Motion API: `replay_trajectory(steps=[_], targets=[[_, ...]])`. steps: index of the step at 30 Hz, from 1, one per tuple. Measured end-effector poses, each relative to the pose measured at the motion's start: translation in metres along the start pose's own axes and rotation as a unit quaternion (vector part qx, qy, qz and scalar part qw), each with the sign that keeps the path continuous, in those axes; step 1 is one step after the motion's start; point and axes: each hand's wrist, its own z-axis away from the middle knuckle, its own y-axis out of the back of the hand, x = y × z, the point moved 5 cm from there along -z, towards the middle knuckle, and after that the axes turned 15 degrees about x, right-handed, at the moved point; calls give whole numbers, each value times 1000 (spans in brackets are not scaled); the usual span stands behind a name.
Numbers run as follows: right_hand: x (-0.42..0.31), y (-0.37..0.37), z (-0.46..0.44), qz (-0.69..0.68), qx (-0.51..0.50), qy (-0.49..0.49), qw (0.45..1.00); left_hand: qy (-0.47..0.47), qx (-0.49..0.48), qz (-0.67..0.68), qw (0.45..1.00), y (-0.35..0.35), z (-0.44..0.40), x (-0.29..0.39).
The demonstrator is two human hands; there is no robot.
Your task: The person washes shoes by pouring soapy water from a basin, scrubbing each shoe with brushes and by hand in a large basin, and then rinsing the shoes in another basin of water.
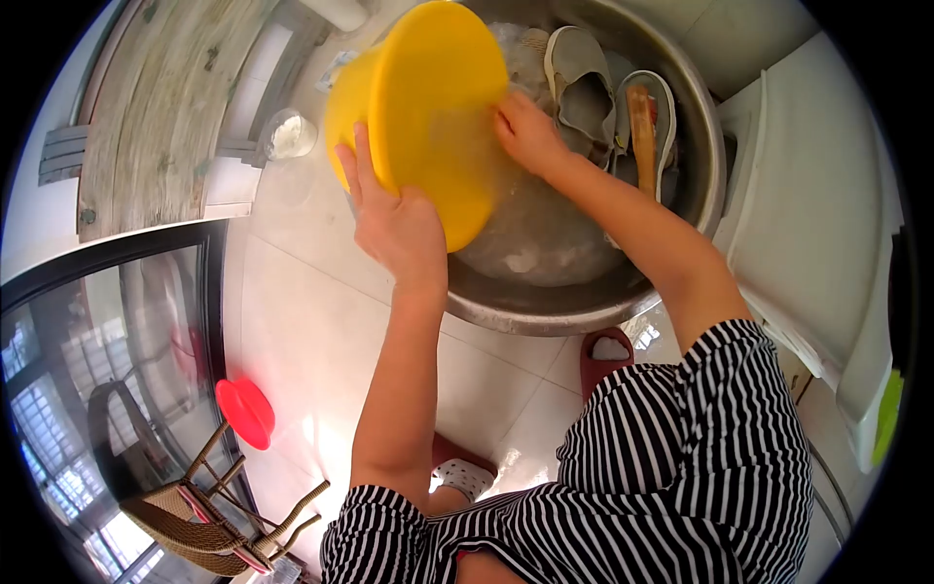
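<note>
A yellow basin (438, 117) is tipped on its side over the left edge of a large round metal tub (574, 316). My left hand (394, 214) grips the basin's outer side near the rim, its fingers spread along the wall. At the basin's right edge is my right hand (530, 134), its fingers curled at the rim. Cloudy water (530, 234) lies in the tub below. Beyond my right hand a grey shoe (581, 83) rests in the tub, next to another shoe (666, 117) with a wooden-handled brush (642, 136) on it.
A plastic cup of white powder (290, 136) stands left of the basin. A wooden table (165, 107) is at the upper left, a red basin (245, 414) and a woven chair (195, 521) at the lower left, and a white appliance (812, 204) at the right.
</note>
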Motion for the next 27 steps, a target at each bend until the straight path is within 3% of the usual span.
replay_trajectory(steps=[1, 3, 4, 6, 7, 9, 10, 12, 13, 14, 16, 17, 19, 20, 22, 23, 24, 25, 26, 27], targets=[[6, -10, -3, -1, 3, -3, 1000, 4, -5, 13, 1000, 0, -1, 1], [5, -41, -2, 44, -37, 122, 991, 31, -24, -3, 999, -2, -3, -3], [11, -55, -4, 42, -35, 120, 991, 61, -42, -18, 997, -4, -6, -7], [-2, -77, 5, 21, -76, 300, 951, 80, -76, -34, 993, -7, -17, -12], [-8, -83, 7, 20, -76, 300, 951, 101, -109, -45, 988, -10, -22, -17], [8, -91, 5, 198, -68, 6, 978, 87, -91, -9, 992, -17, -29, -22], [2, -93, 4, 197, -69, 7, 978, 73, -74, 27, 994, -19, -31, -24], [-3, -111, 15, 116, -262, -86, 954, 84, -58, 33, 994, -22, -27, -31], [-7, -121, 23, -39, -260, -223, 939, 96, -42, 42, 994, -24, -23, -35], [-16, -132, 37, -191, -246, -350, 883, 97, -42, 43, 993, -25, -16, -39], [-55, -133, 48, -448, -220, -284, 819, 131, 39, 131, 982, -18, 7, -53], [-64, -125, 61, -448, -221, -285, 818, 132, 40, 131, 982, -15, 22, -57], [-96, -95, 68, -550, -261, -284, 741, 350, -34, 234, 907, -20, 60, -77], [-94, -88, 65, -550, -259, -284, 741, 348, -35, 234, 907, -19, 68, -81], [-82, -81, 78, -391, -442, -278, 758, 284, -159, 224, 919, -27, 78, -75], [-79, -72, 71, -338, -468, -185, 795, 284, -159, 228, 918, -28, 76, -76], [-58, -78, 71, -337, -468, -186, 795, 207, -161, 174, 949, -25, 65, -76], [-27, -89, 66, -234, -418, -70, 875, 127, -159, 120, 972, -22, 53, -76], [-10, -94, 59, -123, -356, 47, 925, 158, -167, 105, 968, -14, 32, -66], [-10, -88, 48, -122, -356, 47, 925, 188, -175, 91, 962, -3, 7, -55]])
